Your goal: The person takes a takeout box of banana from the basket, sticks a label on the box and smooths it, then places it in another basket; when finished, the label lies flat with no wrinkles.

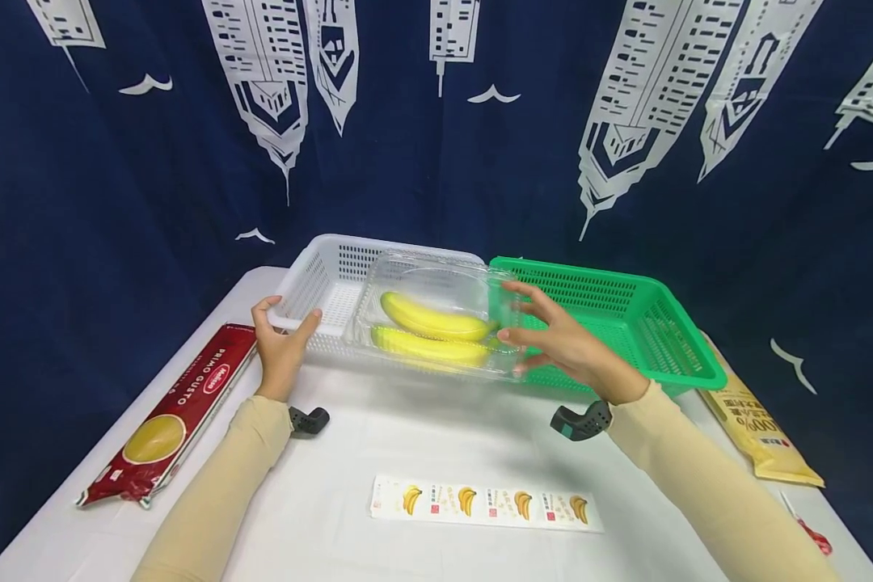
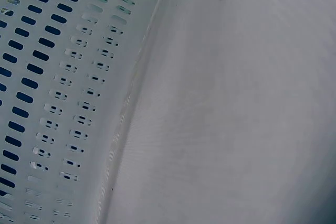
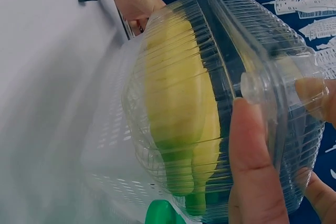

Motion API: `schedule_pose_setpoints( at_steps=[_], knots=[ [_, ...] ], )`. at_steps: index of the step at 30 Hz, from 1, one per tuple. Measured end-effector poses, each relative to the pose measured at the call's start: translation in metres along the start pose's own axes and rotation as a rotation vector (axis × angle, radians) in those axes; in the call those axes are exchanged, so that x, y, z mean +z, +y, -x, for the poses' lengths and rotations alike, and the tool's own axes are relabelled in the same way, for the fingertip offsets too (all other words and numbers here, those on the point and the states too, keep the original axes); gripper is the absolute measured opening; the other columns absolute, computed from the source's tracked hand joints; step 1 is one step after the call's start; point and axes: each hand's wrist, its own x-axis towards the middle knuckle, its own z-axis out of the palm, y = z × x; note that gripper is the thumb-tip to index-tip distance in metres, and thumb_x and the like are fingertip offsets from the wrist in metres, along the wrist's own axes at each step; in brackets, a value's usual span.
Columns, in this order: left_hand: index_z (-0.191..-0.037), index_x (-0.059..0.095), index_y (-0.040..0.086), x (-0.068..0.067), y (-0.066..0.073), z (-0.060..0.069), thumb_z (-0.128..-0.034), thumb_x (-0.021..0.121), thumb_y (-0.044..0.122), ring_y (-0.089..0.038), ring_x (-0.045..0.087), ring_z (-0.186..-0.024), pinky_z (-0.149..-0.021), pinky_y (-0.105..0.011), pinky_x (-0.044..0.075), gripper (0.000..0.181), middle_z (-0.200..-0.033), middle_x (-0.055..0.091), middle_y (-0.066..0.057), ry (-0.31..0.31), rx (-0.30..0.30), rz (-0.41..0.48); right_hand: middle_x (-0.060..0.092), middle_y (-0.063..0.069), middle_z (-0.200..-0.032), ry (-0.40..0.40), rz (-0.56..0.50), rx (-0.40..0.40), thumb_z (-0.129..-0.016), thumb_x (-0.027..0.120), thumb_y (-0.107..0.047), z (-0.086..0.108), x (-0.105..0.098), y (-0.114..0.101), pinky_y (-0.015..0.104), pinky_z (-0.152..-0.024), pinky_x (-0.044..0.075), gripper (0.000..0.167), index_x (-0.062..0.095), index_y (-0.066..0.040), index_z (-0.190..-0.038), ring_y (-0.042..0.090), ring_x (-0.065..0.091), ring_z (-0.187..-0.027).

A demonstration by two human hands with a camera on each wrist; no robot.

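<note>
My right hand holds a clear plastic clamshell box by its right end, thumb on the near side. Inside it lie two yellow bananas with greenish ends, seen through the ribbed wall in the right wrist view. The box is tilted above the front of a white plastic basket and overlaps the side of a green basket. My left hand grips the white basket's front left corner, thumb along the front rim. The left wrist view shows the basket's slotted wall, but not the hand.
A red pasta-style packet lies at the left. On the right are a yellow packet and red-handled scissors. A strip of banana-printed labels lies in front on the white table. A dark blue curtain hangs behind.
</note>
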Motion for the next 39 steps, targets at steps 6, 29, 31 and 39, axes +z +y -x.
schedule_pose_setpoints(
  at_steps=[6, 29, 31, 39],
  knots=[
    [-0.149, 0.035, 0.005, 0.000, 0.000, -0.001, -0.0952, 0.078, 0.002, -0.036, 0.052, -0.136, -0.106, -0.030, 0.045, 0.069, -0.152, 0.048, -0.022, -0.001, 0.012, 0.022, 0.012, 0.022, -0.177, 0.011, 0.011, -0.013, -0.105, 0.068, -0.007, 0.017, -0.002, 0.004, 0.038, -0.069, 0.064, 0.083, 0.022, -0.020, -0.172, 0.051, 0.055, -0.135],
    [-0.150, 0.036, 0.006, 0.000, 0.001, -0.002, -0.0952, 0.078, 0.004, -0.034, 0.053, -0.135, -0.107, -0.030, 0.044, 0.069, -0.152, 0.050, -0.022, -0.001, 0.014, 0.007, 0.014, 0.028, -0.174, -0.033, 0.009, -0.084, -0.105, 0.069, -0.005, 0.085, -0.016, 0.031, 0.041, -0.061, 0.065, 0.078, 0.031, -0.029, -0.169, 0.028, 0.066, -0.113],
    [-0.150, 0.036, 0.006, 0.000, 0.001, -0.002, -0.0955, 0.078, 0.004, -0.035, 0.053, -0.136, -0.108, -0.030, 0.044, 0.069, -0.152, 0.050, -0.022, -0.005, 0.014, 0.007, 0.013, 0.028, -0.174, -0.035, -0.007, -0.082, -0.105, 0.068, -0.003, 0.090, -0.016, 0.035, 0.040, -0.061, 0.065, 0.077, 0.033, -0.032, -0.168, 0.025, 0.066, -0.107],
    [-0.152, 0.034, 0.007, -0.001, 0.001, 0.001, -0.0970, 0.078, 0.006, -0.034, 0.053, -0.139, -0.110, -0.033, 0.043, 0.071, -0.154, 0.049, -0.020, -0.016, -0.004, -0.002, 0.009, 0.034, -0.172, -0.050, -0.008, -0.067, -0.103, 0.071, -0.003, 0.105, -0.009, 0.057, 0.037, -0.060, 0.064, 0.080, 0.036, -0.037, -0.166, 0.019, 0.070, -0.091]
  ],
)
